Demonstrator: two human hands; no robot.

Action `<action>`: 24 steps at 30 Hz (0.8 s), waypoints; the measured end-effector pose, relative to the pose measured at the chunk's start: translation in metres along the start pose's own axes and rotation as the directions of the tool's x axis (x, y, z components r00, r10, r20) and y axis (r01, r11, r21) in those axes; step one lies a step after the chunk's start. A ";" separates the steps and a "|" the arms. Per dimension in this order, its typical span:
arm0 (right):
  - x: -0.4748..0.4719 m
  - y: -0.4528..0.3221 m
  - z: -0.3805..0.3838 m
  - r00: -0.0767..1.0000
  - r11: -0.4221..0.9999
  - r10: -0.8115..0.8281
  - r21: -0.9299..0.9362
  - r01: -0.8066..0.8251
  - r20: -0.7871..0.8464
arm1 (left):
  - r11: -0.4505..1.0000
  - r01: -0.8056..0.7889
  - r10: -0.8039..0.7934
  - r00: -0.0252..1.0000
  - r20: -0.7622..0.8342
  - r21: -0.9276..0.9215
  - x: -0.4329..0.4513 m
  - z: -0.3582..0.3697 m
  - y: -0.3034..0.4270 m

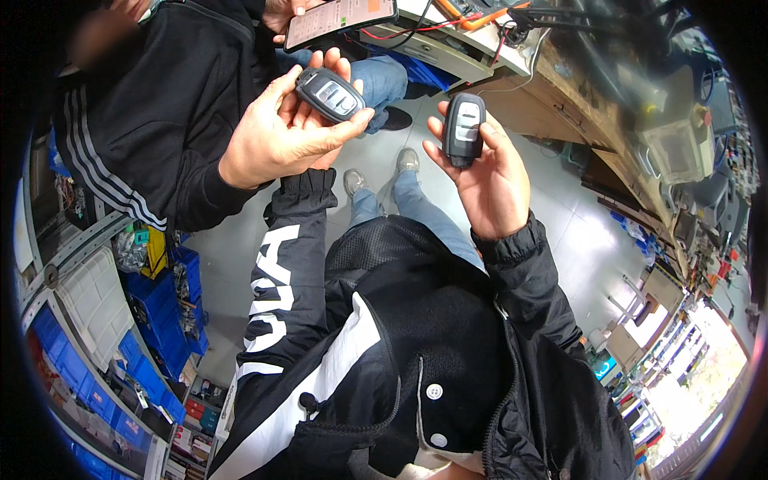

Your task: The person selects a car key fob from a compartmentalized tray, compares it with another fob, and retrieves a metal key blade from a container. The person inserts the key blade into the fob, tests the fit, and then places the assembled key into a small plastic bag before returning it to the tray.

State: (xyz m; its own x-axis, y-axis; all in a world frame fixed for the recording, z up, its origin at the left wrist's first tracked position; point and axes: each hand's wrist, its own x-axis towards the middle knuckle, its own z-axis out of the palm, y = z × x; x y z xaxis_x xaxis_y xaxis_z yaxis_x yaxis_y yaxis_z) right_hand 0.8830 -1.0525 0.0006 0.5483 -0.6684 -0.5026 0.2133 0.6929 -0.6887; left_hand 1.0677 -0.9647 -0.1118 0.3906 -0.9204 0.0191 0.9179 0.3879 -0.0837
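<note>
My right hand (501,186) holds a black car key fob (464,129) upright, with its silver button panel facing me and fingers on both sides. A similar black key fob (330,96), tilted and also with silver buttons, is at the upper left. A co-worker's hand (264,135), coming from a striped black sleeve, has fingers on that fob. My left hand (327,159) reaches up behind the co-worker's hand and is mostly hidden. Which of the fingertips behind the fob are mine I cannot tell, nor whether my left hand grips it.
A seated co-worker (162,114) is close on my left, and a hand up there holds a smartphone (342,21). An orange-edged multimeter (474,9) with red and black leads lies on the bench. Blue bins (159,318) line the left side. A wooden workbench (540,114) runs along the right.
</note>
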 end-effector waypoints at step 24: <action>0.030 -0.002 -0.004 0.952 0.744 0.121 0.609 -0.275 0.281 | 0.709 -0.416 0.091 0.854 0.512 0.569 0.007 0.003 0.006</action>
State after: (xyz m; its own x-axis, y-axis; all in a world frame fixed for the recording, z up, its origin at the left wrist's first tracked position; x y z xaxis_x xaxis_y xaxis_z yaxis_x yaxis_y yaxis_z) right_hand 0.8957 -1.0747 -0.0149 0.7753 -0.4762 -0.4150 0.5005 0.8639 -0.0565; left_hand 1.0759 -0.9691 -0.1093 0.4526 -0.7251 0.5190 0.5281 0.6869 0.4992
